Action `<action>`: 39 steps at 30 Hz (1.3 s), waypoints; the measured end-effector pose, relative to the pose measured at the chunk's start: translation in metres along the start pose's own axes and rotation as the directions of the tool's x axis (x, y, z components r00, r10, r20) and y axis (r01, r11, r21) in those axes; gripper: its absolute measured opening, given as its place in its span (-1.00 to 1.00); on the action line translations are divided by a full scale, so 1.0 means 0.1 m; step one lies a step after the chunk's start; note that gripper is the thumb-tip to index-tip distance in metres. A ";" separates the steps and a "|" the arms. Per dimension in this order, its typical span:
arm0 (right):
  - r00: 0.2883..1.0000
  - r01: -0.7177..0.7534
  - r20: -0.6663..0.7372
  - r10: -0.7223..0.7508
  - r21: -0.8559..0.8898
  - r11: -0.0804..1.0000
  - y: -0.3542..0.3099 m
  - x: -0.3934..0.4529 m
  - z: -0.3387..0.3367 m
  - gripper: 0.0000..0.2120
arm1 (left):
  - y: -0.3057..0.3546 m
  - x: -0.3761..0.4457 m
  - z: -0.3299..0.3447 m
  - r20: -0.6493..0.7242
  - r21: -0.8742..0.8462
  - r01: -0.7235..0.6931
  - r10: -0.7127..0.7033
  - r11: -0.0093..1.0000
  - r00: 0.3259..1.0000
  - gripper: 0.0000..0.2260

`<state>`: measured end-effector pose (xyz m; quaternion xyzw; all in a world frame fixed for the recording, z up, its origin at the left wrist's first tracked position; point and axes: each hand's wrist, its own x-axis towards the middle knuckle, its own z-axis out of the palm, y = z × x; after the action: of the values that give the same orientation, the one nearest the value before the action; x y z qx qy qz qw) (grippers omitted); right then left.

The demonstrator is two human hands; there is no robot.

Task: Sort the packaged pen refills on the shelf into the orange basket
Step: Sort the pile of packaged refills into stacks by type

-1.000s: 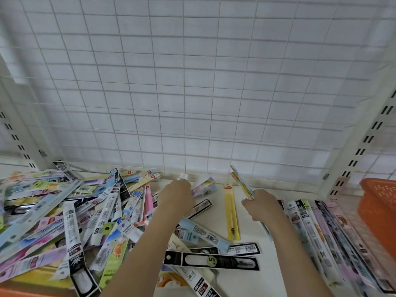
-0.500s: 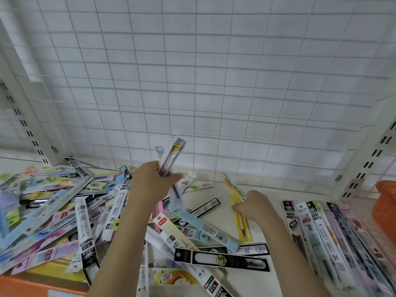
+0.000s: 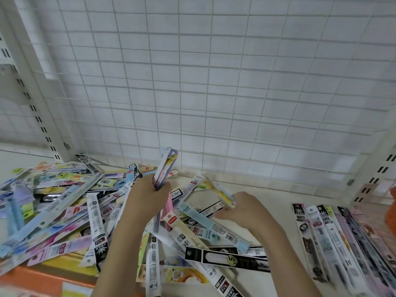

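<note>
Much of the view is filled by a white wire grid panel [image 3: 214,82] at the back of the shelf, flanked by slotted white uprights [image 3: 32,99] at the left and at the right edge. Below it the pale shelf surface [image 3: 267,202] is seen, bare between the hands and the right-hand row. A loose heap of packaged pen refills [image 3: 60,211] is spread over the left half of the shelf, the packs crossing at many angles. A neater row of refill packs [image 3: 334,239] is laid side by side at the right, well apart from the heap. A black pack marked with a 5 [image 3: 225,257] is laid across the front of the shelf between the 2 forearms. Only a blurred sliver of the orange basket [image 3: 391,209] is seen at the right edge, beside the row.

The left hand [image 3: 147,196] is raised over the heap with its fingers curled round a purple and pink refill pack [image 3: 166,166], which is held nearly upright. The right hand [image 3: 246,211] is held low over the shelf, and a yellow refill pack [image 3: 218,192] is pinched at its fingertips, tilted up toward the left.
</note>
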<state>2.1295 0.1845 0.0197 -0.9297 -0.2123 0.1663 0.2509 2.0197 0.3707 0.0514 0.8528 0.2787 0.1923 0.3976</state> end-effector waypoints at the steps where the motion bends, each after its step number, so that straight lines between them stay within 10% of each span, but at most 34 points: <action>1: 0.999 0.018 0.032 -0.017 -0.029 0.999 -0.04 -0.02 0.05 -0.59 | -0.02 -0.01 -0.01 0.002 -0.002 -0.001 0.001 1.000 1.000 -0.67; 12: 0.992 0.120 -0.032 -0.125 -0.108 0.987 -0.32 -0.07 0.12 -0.85 | -0.23 -0.07 -0.28 -0.041 0.005 0.020 -0.020 1.000 0.999 -0.66; 22: 0.985 0.143 0.134 -0.112 -0.250 0.958 -0.59 -0.12 0.45 -0.53 | -0.48 -0.10 -0.51 -0.056 0.069 0.050 -0.047 0.996 0.997 -0.66; 39: 1.000 -0.006 -0.013 0.004 -0.085 0.996 -0.77 0.04 0.49 -0.79 | -0.80 -0.04 -0.49 0.151 0.259 -0.009 -0.031 0.966 0.988 -0.68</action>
<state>2.0884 0.2659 0.0199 -0.9412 -0.2151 0.1516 0.2119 1.9638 0.4390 0.0183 0.9082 0.2746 0.0859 0.3040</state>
